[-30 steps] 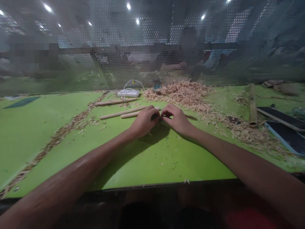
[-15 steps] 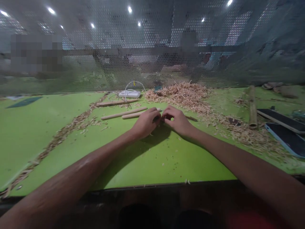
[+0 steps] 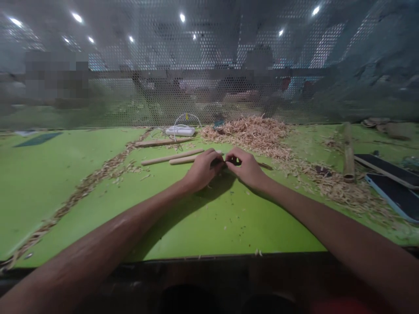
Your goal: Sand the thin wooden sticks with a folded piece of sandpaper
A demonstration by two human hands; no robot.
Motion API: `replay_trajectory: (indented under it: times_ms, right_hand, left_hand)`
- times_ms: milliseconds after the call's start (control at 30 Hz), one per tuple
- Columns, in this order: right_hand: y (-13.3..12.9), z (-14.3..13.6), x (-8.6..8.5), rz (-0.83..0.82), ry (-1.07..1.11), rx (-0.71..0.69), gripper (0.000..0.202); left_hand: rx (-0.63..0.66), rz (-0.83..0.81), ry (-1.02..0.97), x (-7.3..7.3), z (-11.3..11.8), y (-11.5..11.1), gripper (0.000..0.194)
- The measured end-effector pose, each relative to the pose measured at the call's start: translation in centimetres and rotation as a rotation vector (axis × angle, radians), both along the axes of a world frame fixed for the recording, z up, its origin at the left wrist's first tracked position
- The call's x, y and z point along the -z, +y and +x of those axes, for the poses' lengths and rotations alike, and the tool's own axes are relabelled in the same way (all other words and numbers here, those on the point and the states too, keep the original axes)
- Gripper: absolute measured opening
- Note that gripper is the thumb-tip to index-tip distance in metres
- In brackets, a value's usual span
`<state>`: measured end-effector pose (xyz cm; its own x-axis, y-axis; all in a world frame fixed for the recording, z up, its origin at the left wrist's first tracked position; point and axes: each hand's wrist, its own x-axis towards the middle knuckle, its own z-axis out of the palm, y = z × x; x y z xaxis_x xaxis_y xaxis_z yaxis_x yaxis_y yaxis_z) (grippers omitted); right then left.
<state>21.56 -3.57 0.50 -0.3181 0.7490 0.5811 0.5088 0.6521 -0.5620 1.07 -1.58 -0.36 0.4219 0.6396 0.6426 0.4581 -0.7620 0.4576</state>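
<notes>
Over the green tabletop (image 3: 203, 231), my left hand (image 3: 204, 169) and my right hand (image 3: 245, 165) meet with their fingertips pinched together. Something small and dark is between them, too small to name. Behind my left hand lie two smooth, pale wooden sticks, one stick (image 3: 172, 157) farther back and the other stick (image 3: 181, 160) partly hidden by my fingers. A thin brown, pen-like tool (image 3: 265, 166) shows just to the right of my right hand, the rest of it covered.
A heap of wood shavings (image 3: 252, 133) lies at the back, trailing right. There are a white power strip (image 3: 180, 131) with a cable, a flat wood strip (image 3: 160, 142), a bamboo piece (image 3: 348, 157) and two phones (image 3: 389, 168) at right. A perforated screen (image 3: 209, 87) stands behind.
My fingertips have shifted slightly and stay pinched close together. The whole view has moved a little down and right; the things on the table lie as before.
</notes>
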Motion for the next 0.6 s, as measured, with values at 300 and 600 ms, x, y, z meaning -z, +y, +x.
replay_trajectory:
  times_ms: [300,600]
  right_hand:
    - [-0.26,-0.2,-0.25,-0.015,-0.049,-0.036,0.01]
    - [0.0,-0.37,-0.1,-0.017,-0.138,-0.017,0.014]
  left_hand:
    - [0.027,-0.022,0.005,0.12,-0.2,0.18,0.01]
    - [0.021,0.047,0.056,0.02,0.01,-0.4,0.011]
